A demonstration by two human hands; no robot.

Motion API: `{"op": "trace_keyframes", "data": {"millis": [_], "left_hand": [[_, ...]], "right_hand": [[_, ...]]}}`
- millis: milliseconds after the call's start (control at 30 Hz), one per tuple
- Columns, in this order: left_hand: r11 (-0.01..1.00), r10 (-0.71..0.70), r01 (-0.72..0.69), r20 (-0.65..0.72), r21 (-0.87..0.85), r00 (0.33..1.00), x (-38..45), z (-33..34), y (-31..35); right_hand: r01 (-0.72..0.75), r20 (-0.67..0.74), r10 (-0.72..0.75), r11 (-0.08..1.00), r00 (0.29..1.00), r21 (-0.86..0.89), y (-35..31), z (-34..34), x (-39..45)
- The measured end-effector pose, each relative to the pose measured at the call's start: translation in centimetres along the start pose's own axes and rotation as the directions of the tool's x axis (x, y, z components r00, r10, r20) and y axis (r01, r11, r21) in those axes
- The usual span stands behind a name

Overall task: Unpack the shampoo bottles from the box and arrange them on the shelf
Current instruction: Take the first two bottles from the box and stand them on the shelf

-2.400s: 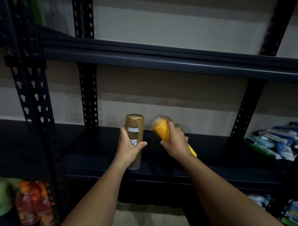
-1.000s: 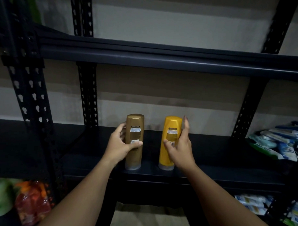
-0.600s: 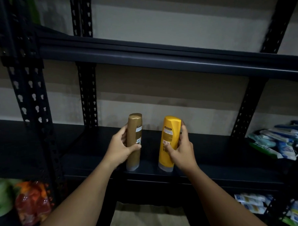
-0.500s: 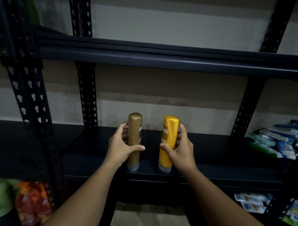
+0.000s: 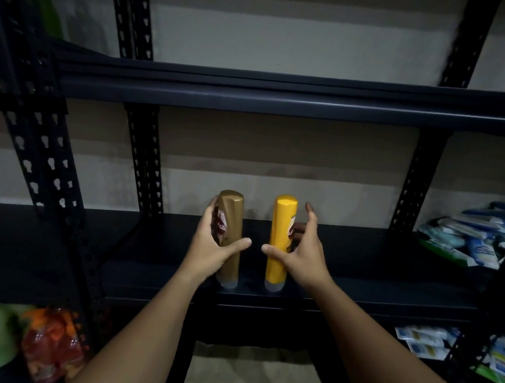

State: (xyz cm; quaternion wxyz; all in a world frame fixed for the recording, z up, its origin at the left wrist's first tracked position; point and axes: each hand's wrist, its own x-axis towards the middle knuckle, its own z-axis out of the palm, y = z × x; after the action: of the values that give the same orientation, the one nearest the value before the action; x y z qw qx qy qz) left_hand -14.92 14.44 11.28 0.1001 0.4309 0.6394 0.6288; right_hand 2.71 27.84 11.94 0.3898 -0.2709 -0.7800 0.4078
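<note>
Shelf [image 5: 357,271], left hand [image 5: 211,247] gripping gold bottle [image 5: 232,219], right hand [image 5: 303,251] fingers released beside yellow bottle [image 5: 281,221]

Glossy plastic bottles [image 5: 230,233] on matt metal shelf [image 5: 385,295].

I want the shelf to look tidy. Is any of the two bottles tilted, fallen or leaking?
Nothing stands out. The gold bottle and the yellow bottle both stand upright on their caps, apart, near the front edge of the shelf. No spill shows. The left hand holds the gold one; the right hand is spread around the yellow one.
</note>
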Motion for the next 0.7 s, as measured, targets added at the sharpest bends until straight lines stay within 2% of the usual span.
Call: {"op": "trace_keyframes", "data": {"millis": [100,200,300,467,600,700], "left_hand": [[0.999,0.014,-0.014,-0.011,-0.051,1.000,0.3,-0.4,0.6],[0.999,0.045,-0.043,-0.069,0.031,0.997,0.6,-0.2,1.2],[0.997,0.016,-0.009,-0.106,0.070,0.994,0.3,0.7,1.9],[0.996,-0.029,0.027,0.020,0.086,0.999,-0.4,1.1,1.3],[0.991,-0.040,0.050,-0.084,0.126,0.996,-0.6,1.3,0.8],[0.988,-0.044,0.059,-0.105,0.145,0.993,-0.8,1.6,0.9]], "right_hand": [[-0.002,0.056,-0.001,0.998,0.998,0.055,-0.3,-0.7,0.4],[0.011,0.035,-0.012,1.000,0.999,0.015,-1.0,-0.7,0.6],[-0.018,-0.001,0.018,1.000,1.000,-0.024,-1.4,0.0,0.6],[-0.101,0.141,0.106,0.994,0.984,-0.043,-0.7,-0.1,0.4],[-0.129,0.040,0.131,0.990,0.991,-0.050,-0.4,0.5,0.0],[-0.160,-0.005,0.160,0.985,0.987,-0.067,-0.5,1.1,-0.1]]}}
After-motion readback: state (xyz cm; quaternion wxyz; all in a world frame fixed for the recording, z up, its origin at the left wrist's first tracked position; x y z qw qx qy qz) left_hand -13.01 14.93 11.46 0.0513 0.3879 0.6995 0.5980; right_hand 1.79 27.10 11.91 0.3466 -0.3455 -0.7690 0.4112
